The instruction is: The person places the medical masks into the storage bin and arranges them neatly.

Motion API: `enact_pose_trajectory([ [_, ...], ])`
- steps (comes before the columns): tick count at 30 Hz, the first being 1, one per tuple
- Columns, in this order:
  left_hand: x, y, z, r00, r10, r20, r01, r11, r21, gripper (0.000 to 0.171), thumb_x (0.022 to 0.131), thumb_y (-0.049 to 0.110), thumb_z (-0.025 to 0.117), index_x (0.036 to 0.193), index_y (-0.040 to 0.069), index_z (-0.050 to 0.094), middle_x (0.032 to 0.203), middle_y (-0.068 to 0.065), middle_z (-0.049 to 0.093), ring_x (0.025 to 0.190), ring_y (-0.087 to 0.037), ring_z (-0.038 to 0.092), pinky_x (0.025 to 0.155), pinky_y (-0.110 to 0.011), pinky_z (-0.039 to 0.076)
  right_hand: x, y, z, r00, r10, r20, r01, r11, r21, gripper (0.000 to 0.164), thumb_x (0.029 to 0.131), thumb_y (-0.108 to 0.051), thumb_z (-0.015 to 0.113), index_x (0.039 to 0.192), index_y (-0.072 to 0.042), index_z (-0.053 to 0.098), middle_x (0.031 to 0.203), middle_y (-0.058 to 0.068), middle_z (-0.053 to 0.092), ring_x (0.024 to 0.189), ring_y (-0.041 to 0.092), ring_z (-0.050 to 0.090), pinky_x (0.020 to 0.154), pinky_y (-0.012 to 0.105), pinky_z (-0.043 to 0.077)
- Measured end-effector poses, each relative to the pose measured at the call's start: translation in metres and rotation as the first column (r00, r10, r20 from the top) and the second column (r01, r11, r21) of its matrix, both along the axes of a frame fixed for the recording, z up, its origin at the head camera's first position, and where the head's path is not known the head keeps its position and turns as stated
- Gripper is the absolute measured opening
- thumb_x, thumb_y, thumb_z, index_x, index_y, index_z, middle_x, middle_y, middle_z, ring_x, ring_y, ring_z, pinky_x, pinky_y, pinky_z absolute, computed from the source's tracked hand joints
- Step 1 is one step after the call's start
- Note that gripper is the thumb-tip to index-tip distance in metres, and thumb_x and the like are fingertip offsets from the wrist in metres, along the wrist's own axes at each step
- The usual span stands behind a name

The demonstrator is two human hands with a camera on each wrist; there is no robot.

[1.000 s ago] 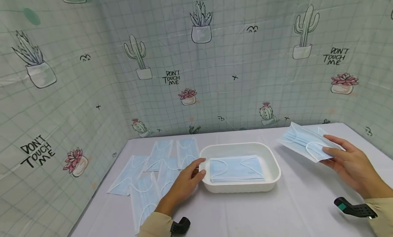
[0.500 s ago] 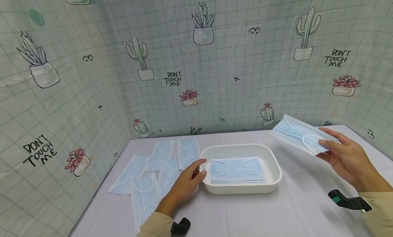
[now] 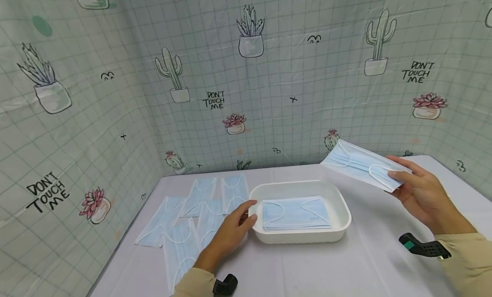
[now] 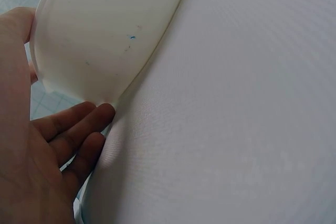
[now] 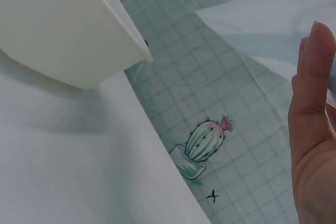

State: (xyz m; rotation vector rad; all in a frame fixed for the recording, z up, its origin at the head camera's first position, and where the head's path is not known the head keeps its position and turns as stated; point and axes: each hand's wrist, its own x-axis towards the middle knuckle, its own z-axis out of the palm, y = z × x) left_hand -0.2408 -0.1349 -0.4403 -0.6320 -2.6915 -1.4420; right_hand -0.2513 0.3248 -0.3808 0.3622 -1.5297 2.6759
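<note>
In the head view my right hand (image 3: 420, 194) pinches a light blue disposable face mask (image 3: 363, 165) near one end, thumb on the near face. The mask tilts in the air behind and right of a white plastic tray (image 3: 301, 236). My left hand (image 3: 226, 233) grips the left end of that tray, thumb and index finger at its rim. Inside the tray lies a small stack of face masks (image 3: 296, 213), ear loops on top. The left wrist view shows fingers (image 4: 84, 132) against the tray's wall. In the right wrist view the held mask (image 5: 257, 35) is partly cut off.
Several loose face masks (image 3: 182, 241) lie spread, some overlapping, on the white-covered table (image 3: 307, 271) left of the tray. A cactus-printed cloth (image 3: 269, 83) hangs behind the table and at its sides. Each wrist wears a black strap (image 3: 424, 247).
My right hand has moved left and slightly up with the mask, toward the tray. My left hand stays at the tray's left end, and the tray keeps its place.
</note>
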Motion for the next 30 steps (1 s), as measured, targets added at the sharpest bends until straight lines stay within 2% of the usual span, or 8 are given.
enact_pose_trajectory([
  [6,-0.001,-0.001,-0.001,1.0,-0.005,0.0,0.005,1.0,-0.006,0.05,0.105,0.041,0.05,0.152,0.022,0.044,0.13,-0.008,0.063,0.113,-0.017,0.06,0.094,-0.043,0.048,0.0,-0.006,0.001,1.0,0.008,-0.004,-0.008,1.0,-0.005,0.039,0.103,0.001,0.05,0.132,-0.021,0.061,0.128,-0.004,0.058,0.102,0.018,0.07,0.08,0.032,0.057],
  [13,0.0,0.0,0.0,1.0,0.01,-0.004,-0.01,1.0,-0.007,0.05,0.105,0.041,0.05,0.151,0.022,0.044,0.13,-0.007,0.062,0.112,-0.018,0.06,0.094,-0.043,0.048,-0.002,-0.017,0.004,1.0,0.016,-0.026,-0.015,0.998,0.058,0.046,0.104,-0.003,0.05,0.147,-0.016,0.039,0.135,-0.002,0.049,0.106,0.014,0.068,0.083,0.031,0.056],
  [15,0.0,0.0,0.0,1.0,0.004,-0.001,-0.004,1.0,-0.002,0.051,0.105,0.041,0.05,0.152,0.022,0.044,0.131,-0.008,0.062,0.113,-0.018,0.06,0.095,-0.043,0.048,-0.003,-0.019,0.004,1.0,0.019,-0.02,-0.018,0.997,0.069,0.047,0.104,-0.004,0.05,0.148,-0.015,0.037,0.135,-0.003,0.049,0.106,0.014,0.068,0.083,0.031,0.056],
  [21,0.0,0.0,-0.001,1.0,-0.002,-0.001,0.002,1.0,0.003,0.05,0.105,0.041,0.05,0.151,0.022,0.045,0.131,-0.008,0.062,0.114,-0.019,0.06,0.096,-0.044,0.048,-0.005,-0.024,0.006,0.998,0.067,-0.004,-0.066,0.994,0.091,0.045,0.105,-0.004,0.05,0.147,-0.018,0.043,0.131,-0.005,0.055,0.105,0.016,0.069,0.083,0.031,0.056],
  [30,0.0,0.0,-0.001,1.0,0.005,-0.003,-0.004,1.0,0.011,0.049,0.105,0.041,0.05,0.151,0.023,0.045,0.129,-0.006,0.063,0.112,-0.017,0.06,0.094,-0.042,0.049,-0.014,-0.037,0.011,0.984,0.177,0.0,-0.176,0.979,0.107,0.04,0.104,0.002,0.046,0.134,-0.022,0.059,0.127,-0.002,0.063,0.108,0.018,0.068,0.084,0.032,0.056],
])
